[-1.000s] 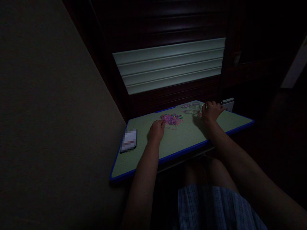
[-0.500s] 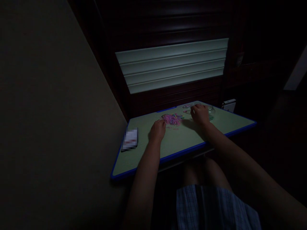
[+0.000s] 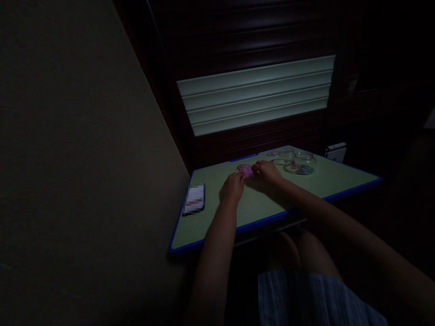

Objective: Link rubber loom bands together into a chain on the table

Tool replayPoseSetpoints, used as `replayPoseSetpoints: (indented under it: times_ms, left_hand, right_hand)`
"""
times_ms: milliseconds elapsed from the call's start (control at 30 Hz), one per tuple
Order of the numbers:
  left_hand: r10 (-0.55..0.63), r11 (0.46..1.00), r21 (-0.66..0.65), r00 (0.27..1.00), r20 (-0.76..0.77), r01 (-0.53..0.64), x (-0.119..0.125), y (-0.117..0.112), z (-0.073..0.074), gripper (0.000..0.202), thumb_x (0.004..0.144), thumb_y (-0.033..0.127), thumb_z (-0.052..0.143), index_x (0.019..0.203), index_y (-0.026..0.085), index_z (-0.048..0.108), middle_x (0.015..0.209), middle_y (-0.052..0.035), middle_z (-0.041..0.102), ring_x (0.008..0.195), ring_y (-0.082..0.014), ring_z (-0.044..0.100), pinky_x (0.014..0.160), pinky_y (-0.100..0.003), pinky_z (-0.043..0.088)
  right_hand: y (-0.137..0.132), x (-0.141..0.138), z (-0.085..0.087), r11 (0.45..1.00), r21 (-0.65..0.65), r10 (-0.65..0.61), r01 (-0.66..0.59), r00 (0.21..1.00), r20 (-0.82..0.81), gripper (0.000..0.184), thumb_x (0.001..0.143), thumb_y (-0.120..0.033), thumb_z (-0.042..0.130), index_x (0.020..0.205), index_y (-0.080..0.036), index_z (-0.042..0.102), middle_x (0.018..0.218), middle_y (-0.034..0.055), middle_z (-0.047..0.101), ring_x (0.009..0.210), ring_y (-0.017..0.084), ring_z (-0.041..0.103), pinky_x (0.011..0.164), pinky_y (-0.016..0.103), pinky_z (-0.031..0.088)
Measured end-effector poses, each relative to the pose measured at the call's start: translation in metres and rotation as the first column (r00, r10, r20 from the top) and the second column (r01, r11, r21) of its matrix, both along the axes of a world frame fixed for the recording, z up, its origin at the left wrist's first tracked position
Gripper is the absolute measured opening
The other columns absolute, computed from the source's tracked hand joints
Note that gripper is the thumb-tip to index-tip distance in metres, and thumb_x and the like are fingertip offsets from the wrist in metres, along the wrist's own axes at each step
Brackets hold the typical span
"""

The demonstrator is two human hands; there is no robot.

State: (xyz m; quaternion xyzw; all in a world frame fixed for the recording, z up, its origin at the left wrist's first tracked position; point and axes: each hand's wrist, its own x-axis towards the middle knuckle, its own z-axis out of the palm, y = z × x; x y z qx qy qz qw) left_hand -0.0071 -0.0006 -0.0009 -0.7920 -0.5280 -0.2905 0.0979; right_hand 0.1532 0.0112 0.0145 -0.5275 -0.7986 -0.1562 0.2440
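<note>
A pile of small pink and mixed-colour rubber bands (image 3: 245,170) lies on a pale green table with a blue edge (image 3: 258,219). My left hand (image 3: 232,186) rests curled at the near left side of the pile. My right hand (image 3: 268,172) has come in from the right and its fingers touch the pile's right side. Both hands have bent fingers at the bands; the dim light hides whether either pinches any. A clear glass bowl (image 3: 302,163) with a few bands in it stands to the right of my right hand.
A phone (image 3: 194,199) lies face up near the table's left edge. A small white box (image 3: 336,151) sits beyond the far right corner. A pale wall runs along the left; a dark louvred shutter with a lit band stands behind the table. My knees are under the table.
My right hand moved left from the glass bowl to the pile of bands. The left hand stayed beside the pile. The camera shifted, so the table sits further right.
</note>
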Motion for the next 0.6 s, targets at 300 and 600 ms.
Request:
replayPoseSetpoints:
  times_ms: [300, 600]
  left_hand:
    - [0.003, 1.0, -0.019, 1.0, -0.016, -0.004, 0.0, -0.003, 0.003, 0.02, 0.082, 0.023, 0.04, 0.089, 0.018, 0.058, 0.091, -0.0071, 0.059, 0.087, -0.016, 0.052, 0.077, -0.026, 0.039]
    - [0.002, 1.0, -0.01, 1.0, -0.023, -0.002, -0.002, 0.0, 0.002, 0.022, 0.083, 0.022, 0.039, 0.094, 0.018, 0.058, 0.093, -0.0067, 0.059, 0.086, -0.0152, 0.052, 0.076, -0.025, 0.038]
  right_hand:
    - [0.001, -0.01, -0.018, 0.997, -0.019, -0.078, 0.077, 0.994, -0.072, 0.024, 0.08, -0.025, 0.04, 0.087, -0.018, 0.062, 0.088, 0.0089, 0.06, 0.08, 0.017, 0.054, 0.064, 0.025, 0.034]
    - [-0.005, -0.008, -0.016, 0.998, -0.032, -0.051, 0.047, 0.993, -0.107, 0.027, 0.08, -0.027, 0.042, 0.097, -0.018, 0.061, 0.096, 0.0088, 0.059, 0.09, 0.018, 0.052, 0.073, 0.024, 0.036]
